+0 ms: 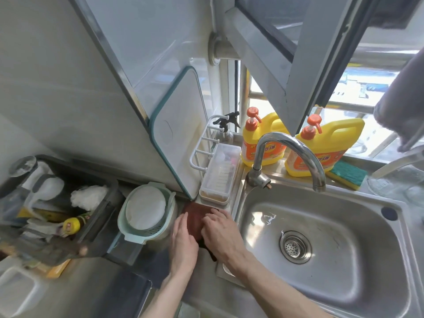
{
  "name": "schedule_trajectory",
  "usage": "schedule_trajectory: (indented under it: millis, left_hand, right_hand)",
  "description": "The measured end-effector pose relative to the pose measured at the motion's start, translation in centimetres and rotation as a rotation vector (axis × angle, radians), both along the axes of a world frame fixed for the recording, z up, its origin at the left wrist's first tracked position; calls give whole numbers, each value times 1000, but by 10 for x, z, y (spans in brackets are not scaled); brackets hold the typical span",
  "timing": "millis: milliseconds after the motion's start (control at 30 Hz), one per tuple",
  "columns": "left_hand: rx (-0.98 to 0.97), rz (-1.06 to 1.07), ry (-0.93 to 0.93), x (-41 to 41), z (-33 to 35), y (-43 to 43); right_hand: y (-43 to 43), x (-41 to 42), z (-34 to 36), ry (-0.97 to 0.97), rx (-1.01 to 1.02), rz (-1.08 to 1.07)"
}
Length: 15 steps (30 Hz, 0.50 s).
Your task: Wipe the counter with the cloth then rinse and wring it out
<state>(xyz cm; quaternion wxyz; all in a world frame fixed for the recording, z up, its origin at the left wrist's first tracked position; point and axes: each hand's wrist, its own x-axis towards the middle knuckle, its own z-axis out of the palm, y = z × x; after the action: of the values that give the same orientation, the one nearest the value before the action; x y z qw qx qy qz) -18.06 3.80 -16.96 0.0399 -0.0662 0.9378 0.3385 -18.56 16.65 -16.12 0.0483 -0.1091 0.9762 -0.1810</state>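
Both hands lie flat on a dark reddish-brown cloth point(195, 220) spread over the narrow strip of steel counter point(142, 262), pinning it down rather than gripping it. The left hand point(183, 242) rests palm-down with fingers straight and together along the cloth's left edge, and the right hand point(221, 235) presses open-palmed on its right half, fingers slightly spread; neither is closed around anything. Pressing with flat palms suits wiping, I judge, since it keeps the whole cloth in contact with the surface. The cloth sits under and between the palms, its far edge reaching just beyond the fingertips towards a clear plastic lidded box point(218, 177). Just left of the left hand stands a pale green round colander basket point(146, 214), hemming in the wiping space. Immediately right of the right hand lies the stainless steel sink point(344, 267) with its curved chrome tap point(296, 154), handily close for rinsing and wringing, which look still to come.
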Motion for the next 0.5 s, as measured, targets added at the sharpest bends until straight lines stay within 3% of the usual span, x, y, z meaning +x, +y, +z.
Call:
schedule_trajectory:
  millis: [67,167,267,333,400,500]
  left_hand:
    - [-159,-63,-71,2,-4,5]
    - [-404,-208,-114,6,-11,8]
    - [-547,-346,-186,4,-26,0]
    - [-557,-366,-207,3,-26,-1]
    - [-527,-405,-155,5,-25,-3]
    - [-471,-468,-159,5,-23,-5]
  right_hand:
    - [3,1,-1,36,-4,-50]
    - [1,9,-7,-23,108,53]
    - [0,10,-4,-188,184,152]
    - [6,8,5,-198,194,167]
    - [16,11,18,-159,98,111]
    - [37,40,37,-65,-214,-96]
